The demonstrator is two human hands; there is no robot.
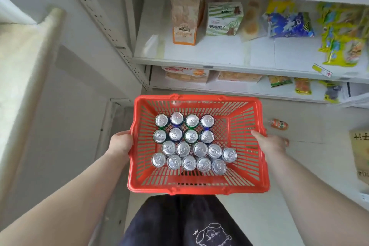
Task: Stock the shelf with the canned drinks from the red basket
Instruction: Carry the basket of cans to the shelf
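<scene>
Canned drinks (191,136) stand upright in the red basket (197,189). Left hand (120,143) and right hand (273,144) hold its side rims, fingers (257,135) clamped on them.

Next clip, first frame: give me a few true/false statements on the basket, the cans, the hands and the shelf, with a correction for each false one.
1. The left hand and the right hand each grip a side rim of the red basket. True.
2. The cans lie on their sides in the basket. False: they stand upright in four rows, pull-tab tops facing the camera.
3. An orange bottle lies on the floor to the right of the basket. True.
4. Several cans already stand on the shelf. False: only snack packets show there, and every can in view is in the basket.
</scene>
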